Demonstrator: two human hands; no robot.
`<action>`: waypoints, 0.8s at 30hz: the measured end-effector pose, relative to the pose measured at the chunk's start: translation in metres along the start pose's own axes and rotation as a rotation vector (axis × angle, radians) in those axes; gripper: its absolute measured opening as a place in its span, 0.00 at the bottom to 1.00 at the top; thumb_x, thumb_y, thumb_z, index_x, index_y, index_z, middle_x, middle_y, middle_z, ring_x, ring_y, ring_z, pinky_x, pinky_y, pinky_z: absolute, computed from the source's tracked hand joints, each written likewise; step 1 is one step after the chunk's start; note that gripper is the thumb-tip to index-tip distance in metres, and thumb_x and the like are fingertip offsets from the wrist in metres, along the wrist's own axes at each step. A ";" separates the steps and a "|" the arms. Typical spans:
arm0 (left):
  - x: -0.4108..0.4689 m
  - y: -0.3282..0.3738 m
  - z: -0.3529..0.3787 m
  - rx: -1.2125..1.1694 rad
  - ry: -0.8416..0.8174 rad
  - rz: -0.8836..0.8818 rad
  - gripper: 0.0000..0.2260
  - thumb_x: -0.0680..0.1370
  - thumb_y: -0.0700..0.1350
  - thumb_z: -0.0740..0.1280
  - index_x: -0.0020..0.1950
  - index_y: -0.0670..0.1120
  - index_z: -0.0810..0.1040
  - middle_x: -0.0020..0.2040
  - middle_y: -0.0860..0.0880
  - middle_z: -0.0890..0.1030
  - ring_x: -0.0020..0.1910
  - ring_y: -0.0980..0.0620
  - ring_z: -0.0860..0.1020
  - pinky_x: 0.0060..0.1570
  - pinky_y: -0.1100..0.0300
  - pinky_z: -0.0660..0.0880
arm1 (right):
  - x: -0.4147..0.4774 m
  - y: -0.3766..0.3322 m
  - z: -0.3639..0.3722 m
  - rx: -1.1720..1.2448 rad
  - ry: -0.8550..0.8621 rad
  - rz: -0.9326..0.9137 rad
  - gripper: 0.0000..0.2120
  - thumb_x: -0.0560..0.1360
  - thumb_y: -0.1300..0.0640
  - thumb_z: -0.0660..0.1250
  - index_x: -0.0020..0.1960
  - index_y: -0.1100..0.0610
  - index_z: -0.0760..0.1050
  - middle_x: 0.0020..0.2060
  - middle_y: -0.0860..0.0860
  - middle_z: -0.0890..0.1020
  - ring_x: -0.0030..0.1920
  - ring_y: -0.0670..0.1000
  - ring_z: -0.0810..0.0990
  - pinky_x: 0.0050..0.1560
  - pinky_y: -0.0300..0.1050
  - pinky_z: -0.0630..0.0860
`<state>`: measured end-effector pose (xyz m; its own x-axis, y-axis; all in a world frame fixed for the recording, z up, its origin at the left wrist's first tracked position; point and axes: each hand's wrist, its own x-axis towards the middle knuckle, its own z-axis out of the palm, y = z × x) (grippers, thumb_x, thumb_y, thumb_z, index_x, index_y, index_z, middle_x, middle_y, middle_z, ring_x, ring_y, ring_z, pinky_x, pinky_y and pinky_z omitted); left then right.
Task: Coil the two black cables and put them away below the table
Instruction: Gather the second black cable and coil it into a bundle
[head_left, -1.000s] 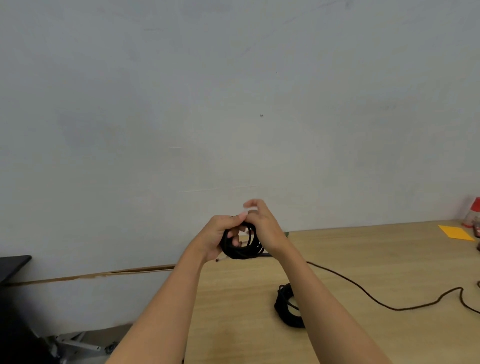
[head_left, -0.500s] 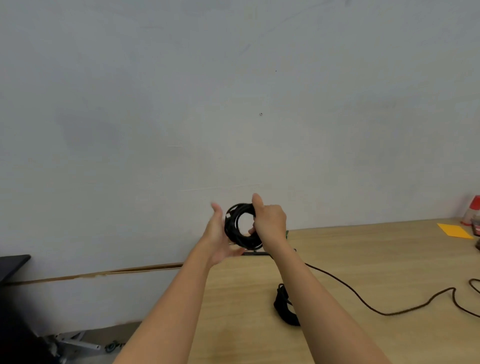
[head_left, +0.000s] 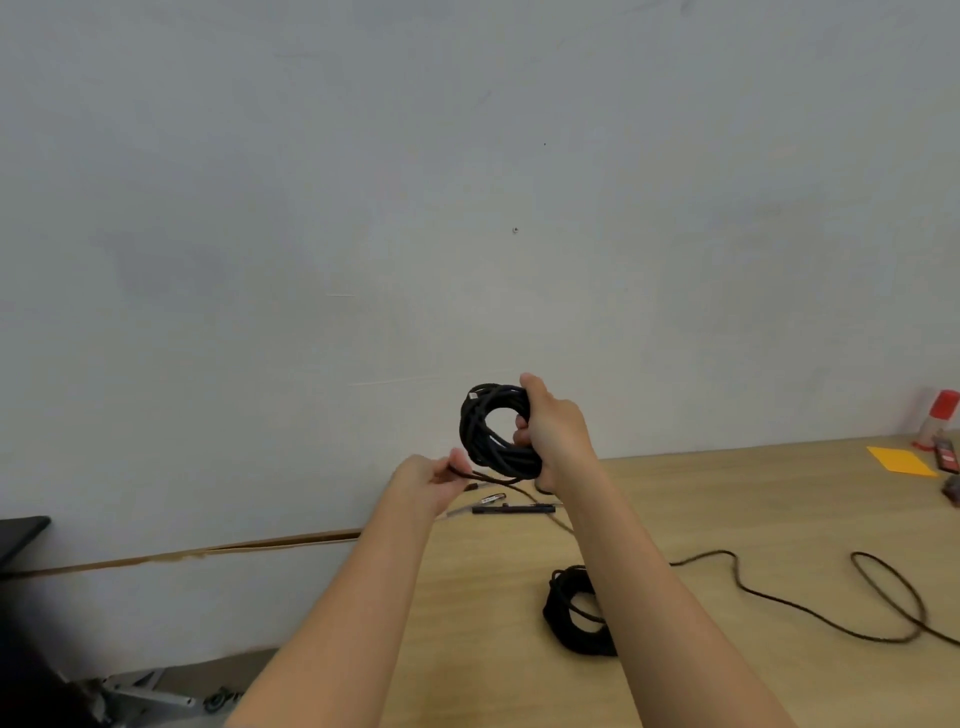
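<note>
My right hand (head_left: 558, 436) grips a black cable coil (head_left: 485, 434) and holds it upright above the far left part of the wooden table (head_left: 727, 499). Just below and left of the coil, my left hand (head_left: 431, 480) pinches the strand that runs out from the coil's bottom. The uncoiled tail (head_left: 779, 603) of black cable trails across the table to the right and forms a loop. A second black cable coil (head_left: 574, 621) lies flat on the table, partly hidden behind my right forearm.
A black pen-like tool (head_left: 511, 509) lies near the table's back edge. At the far right are an orange paper (head_left: 901, 460), a red-capped bottle (head_left: 937, 418) and small dark items. The grey wall stands behind; metal legs show on the floor at lower left.
My right hand has lifted the coil a little higher. My left hand let go of the coil, dropped lower left and took hold of the loose strand. The tail on the table shifted and looped.
</note>
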<state>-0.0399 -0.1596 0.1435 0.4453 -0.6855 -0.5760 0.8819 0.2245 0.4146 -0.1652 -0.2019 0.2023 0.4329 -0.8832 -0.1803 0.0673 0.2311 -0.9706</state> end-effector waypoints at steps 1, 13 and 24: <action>-0.003 0.003 -0.002 0.022 -0.028 0.019 0.11 0.80 0.29 0.49 0.45 0.33 0.69 0.38 0.40 0.71 0.33 0.50 0.68 0.28 0.62 0.70 | 0.004 0.001 -0.002 -0.049 0.041 -0.021 0.15 0.76 0.50 0.59 0.36 0.58 0.65 0.27 0.51 0.69 0.26 0.50 0.63 0.31 0.41 0.62; -0.041 0.004 0.016 1.081 -0.327 0.195 0.27 0.74 0.65 0.61 0.46 0.40 0.78 0.34 0.47 0.77 0.33 0.50 0.76 0.42 0.57 0.75 | 0.022 0.039 0.005 -0.433 0.094 -0.228 0.25 0.78 0.44 0.58 0.33 0.62 0.69 0.31 0.58 0.76 0.30 0.60 0.79 0.32 0.44 0.72; -0.039 -0.003 0.008 0.972 -0.333 0.423 0.14 0.71 0.47 0.73 0.31 0.41 0.76 0.21 0.52 0.62 0.21 0.53 0.61 0.29 0.60 0.66 | 0.012 0.051 0.017 -0.878 0.457 -0.368 0.22 0.80 0.41 0.51 0.59 0.57 0.69 0.61 0.59 0.70 0.63 0.61 0.66 0.62 0.57 0.61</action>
<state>-0.0608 -0.1390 0.1706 0.4893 -0.8663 -0.1005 0.1072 -0.0545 0.9927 -0.1410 -0.1941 0.1533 0.1254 -0.9508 0.2832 -0.6273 -0.2972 -0.7198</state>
